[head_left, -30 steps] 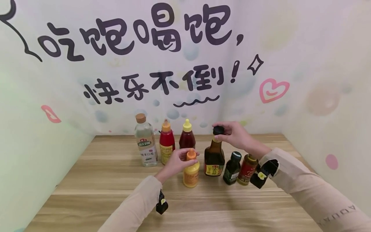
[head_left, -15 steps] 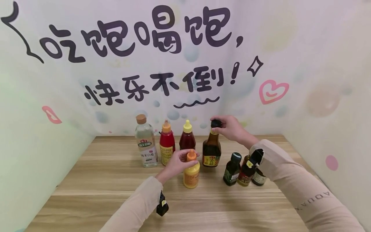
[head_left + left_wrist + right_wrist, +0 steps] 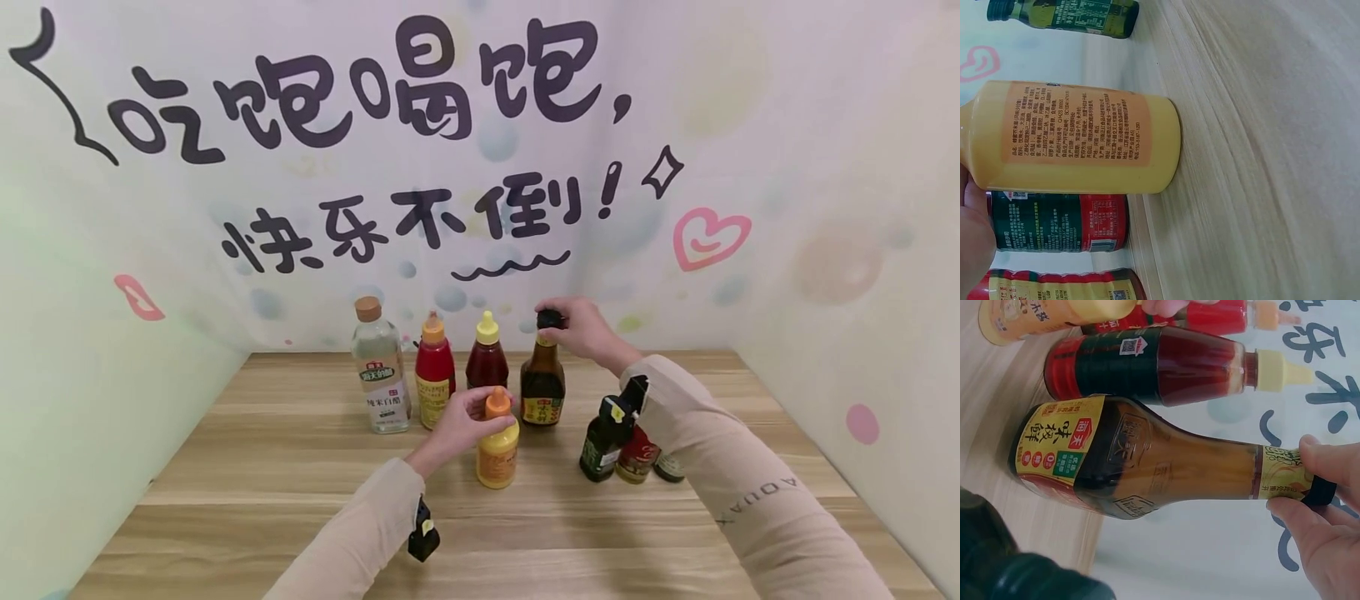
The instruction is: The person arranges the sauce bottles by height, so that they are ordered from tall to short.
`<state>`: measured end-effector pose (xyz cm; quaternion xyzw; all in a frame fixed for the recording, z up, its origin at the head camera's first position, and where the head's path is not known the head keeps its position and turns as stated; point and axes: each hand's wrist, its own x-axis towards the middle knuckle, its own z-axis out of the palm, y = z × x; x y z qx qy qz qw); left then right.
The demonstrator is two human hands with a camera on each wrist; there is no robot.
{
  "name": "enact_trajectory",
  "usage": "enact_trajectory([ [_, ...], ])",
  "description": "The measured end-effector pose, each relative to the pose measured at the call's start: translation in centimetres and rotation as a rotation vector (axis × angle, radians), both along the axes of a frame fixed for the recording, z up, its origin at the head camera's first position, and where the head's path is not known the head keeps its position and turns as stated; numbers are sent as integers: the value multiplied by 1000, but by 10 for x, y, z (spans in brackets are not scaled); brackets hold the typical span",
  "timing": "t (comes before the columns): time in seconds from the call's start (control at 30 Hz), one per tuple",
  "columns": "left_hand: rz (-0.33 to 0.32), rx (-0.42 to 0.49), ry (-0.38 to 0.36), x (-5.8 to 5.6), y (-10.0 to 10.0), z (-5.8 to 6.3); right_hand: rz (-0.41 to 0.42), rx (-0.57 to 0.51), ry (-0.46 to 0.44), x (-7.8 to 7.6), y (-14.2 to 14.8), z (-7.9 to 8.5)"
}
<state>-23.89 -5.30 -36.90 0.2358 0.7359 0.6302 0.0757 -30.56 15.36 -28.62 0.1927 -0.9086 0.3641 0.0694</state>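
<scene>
In the head view my left hand [image 3: 461,425] grips the orange cap and neck of a yellow squeeze bottle of sauce [image 3: 497,462], upright on the table. Behind it and to the right, my right hand [image 3: 588,327] pinches a soy sauce bottle [image 3: 543,387] at its black cap; the bottle stands upright. The right wrist view shows thumb and fingers around the top of the soy sauce bottle [image 3: 1135,456], close beside a dark red sauce bottle [image 3: 1204,369] with a yellow nozzle. The yellow bottle [image 3: 1079,137] fills much of the left wrist view.
Left along the back row stand a red sauce bottle [image 3: 435,375] and a clear white vinegar bottle [image 3: 380,375]. Under my right forearm are a dark green bottle [image 3: 596,454], a red-labelled bottle [image 3: 636,458] and a small jar [image 3: 670,468], partly hidden. A printed wall cloth [image 3: 337,292] hangs behind.
My right hand has brought the soy sauce bottle left and back, beside the dark red sauce bottle. My left hand and the yellow bottle have stayed in place.
</scene>
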Motion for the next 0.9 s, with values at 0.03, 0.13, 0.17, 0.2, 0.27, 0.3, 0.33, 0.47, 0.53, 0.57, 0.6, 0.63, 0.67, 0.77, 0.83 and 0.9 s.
enact_trajectory([
  [0.03, 0, 2, 0, 0, 0, 0, 0, 4, -2, -1, -1, -1],
  [0.13, -3, 7, 1, 0, 0, 0, -5, 14, -15, -4, -3, -3],
  [0.17, -4, 9, 2, 0, 0, -1, -8, 15, -15, -5, -4, -4],
  [0.2, -5, 13, 1, 0, 1, -1, -9, 16, -13, -5, -4, -4],
  [0.27, -9, 18, 0, -1, 1, -1, -14, 13, -14, -7, -5, -6],
  [0.3, -10, 19, 1, -1, 1, -1, -19, 9, -15, -7, -5, -6],
  [0.33, -10, 17, 0, -1, 1, -1, -24, 5, -19, -8, -6, -7],
  [0.47, -4, 7, -3, 0, 2, -1, -40, -13, -59, -10, -6, -10],
  [0.53, -1, 0, -6, 0, 2, -1, -46, -25, -79, -11, -6, -11],
  [0.57, 0, 0, -6, 0, 2, -1, -47, -31, -88, -11, -6, -11],
  [0.6, 1, 0, -5, 1, 2, -1, -47, -40, -94, -11, -6, -11],
  [0.63, 4, -1, -4, 1, 3, -1, -48, -50, -102, -11, -6, -11],
  [0.67, 3, 2, 0, 1, 3, -1, -48, -56, -108, -12, -6, -11],
  [0.77, 2, 7, 8, 1, 3, -1, -50, -71, -137, -12, -7, -10],
  [0.83, 5, 7, 16, 1, 3, -1, -49, -66, -158, -13, -8, -9],
  [0.9, 12, 4, 22, 0, 3, -1, -46, -59, -175, -13, -9, -8],
])
